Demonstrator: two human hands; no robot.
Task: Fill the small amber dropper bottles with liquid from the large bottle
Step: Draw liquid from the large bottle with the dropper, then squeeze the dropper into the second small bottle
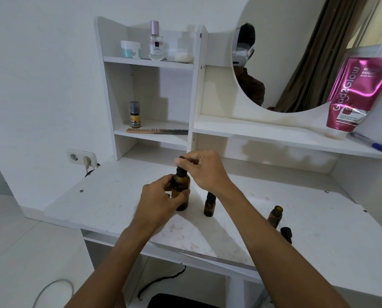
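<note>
The large amber bottle (181, 189) stands upright on the white desk (110, 201), with my left hand (161, 201) wrapped around its body. My right hand (202, 168) pinches the black dropper cap (182, 169) at the bottle's top. A small amber dropper bottle with a black cap (209, 204) stands just right of the large one. Further right, partly behind my right forearm, an uncapped small amber bottle (275, 215) stands with a loose black cap (286, 234) in front of it.
White shelves rise behind the desk, holding a comb (156, 130), a small spray bottle (135, 114), a perfume bottle (156, 41) and a jar (130, 49). A pink tube (359, 94) leans beside a round mirror (301, 52). A pen (372, 144) lies far right. A wall socket (82, 157) sits left.
</note>
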